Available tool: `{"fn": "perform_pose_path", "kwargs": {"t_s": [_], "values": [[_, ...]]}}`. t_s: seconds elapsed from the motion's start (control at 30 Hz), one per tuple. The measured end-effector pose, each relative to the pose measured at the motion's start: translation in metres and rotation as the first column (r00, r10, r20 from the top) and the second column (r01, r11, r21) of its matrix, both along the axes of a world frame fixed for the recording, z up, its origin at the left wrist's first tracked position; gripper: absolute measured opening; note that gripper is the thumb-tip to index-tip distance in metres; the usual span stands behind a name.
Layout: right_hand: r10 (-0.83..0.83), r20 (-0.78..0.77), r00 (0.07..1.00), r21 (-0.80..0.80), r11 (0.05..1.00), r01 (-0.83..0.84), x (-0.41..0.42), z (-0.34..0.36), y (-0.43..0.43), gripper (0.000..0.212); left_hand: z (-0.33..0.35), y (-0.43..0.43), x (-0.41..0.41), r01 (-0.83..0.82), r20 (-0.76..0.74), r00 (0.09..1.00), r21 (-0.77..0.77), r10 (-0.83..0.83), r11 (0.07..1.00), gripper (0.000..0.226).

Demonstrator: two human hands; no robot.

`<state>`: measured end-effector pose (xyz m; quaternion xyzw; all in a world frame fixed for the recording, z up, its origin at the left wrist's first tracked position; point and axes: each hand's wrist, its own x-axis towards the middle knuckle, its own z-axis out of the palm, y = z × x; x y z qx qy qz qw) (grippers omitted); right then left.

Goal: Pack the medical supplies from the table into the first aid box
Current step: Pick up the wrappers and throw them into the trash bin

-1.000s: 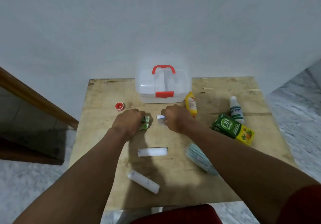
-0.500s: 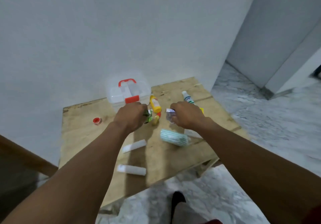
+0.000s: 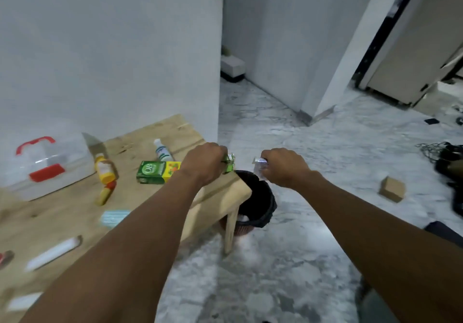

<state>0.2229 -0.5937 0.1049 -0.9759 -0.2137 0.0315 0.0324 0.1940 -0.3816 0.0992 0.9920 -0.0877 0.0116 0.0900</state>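
Observation:
My left hand is closed on a crumpled green wrapper above the table's right corner. Off the table, over the floor, my right hand grips a silvery wrapper. Below and between both hands stands a black bin. The clear first aid box with red handle and latch sits closed at the table's far left. On the wooden table lie a yellow bottle, a green and yellow carton, a white bottle, a striped bandage roll and white packets.
A small yellow and red tube lies beside the yellow bottle. A cardboard box sits on the marble floor to the right, with dark cables and bags at the far right. White walls rise behind the table.
Both hands have swung right from the table's middle to its right corner and beyond, each still holding its wrapper. The view turned right, so the bin and floor now show.

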Motion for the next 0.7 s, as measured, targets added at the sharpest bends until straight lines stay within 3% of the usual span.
{"fn": "perform_pose_path", "kwargs": {"t_s": [0.23, 0.53, 0.7], "values": [[0.016, -0.042, 0.999, 0.025, 1.0, -0.015, 0.069, -0.005, -0.107, 0.027, -0.024, -0.117, 0.069, -0.017, -0.088, 0.996, -0.001, 0.016, 1.0, 0.025], [0.067, -0.133, 0.989, 0.044, 0.997, -0.062, 0.204, -0.043, -0.137, 0.024, -0.067, -0.153, 0.19, -0.126, -0.213, 0.969, 0.01, 0.125, 0.992, 0.028], [0.166, -0.242, 0.956, -0.041, 0.983, -0.181, 0.26, -0.083, -0.14, 0.023, -0.097, -0.167, 0.226, -0.201, -0.303, 0.933, 0.004, 0.193, 0.98, 0.031]]}}
